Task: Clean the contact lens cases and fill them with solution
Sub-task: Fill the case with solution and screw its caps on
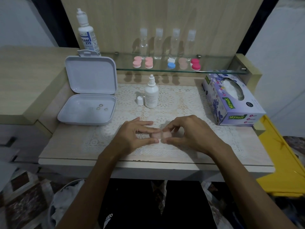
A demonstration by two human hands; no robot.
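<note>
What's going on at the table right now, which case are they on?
A person is working at a small table. Both hands, the left hand and the right hand, pinch a pale pink lens case over the lace mat. An uncapped solution bottle stands behind them, its cap beside it. Five more cases wait on the glass shelf.

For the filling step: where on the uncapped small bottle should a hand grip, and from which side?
Grip the small bottle round its cylindrical body, below the bare nozzle. It stands upright, with its cap close on its left and open mat on its right, so coming from the right with the right hand looks easiest.
</note>
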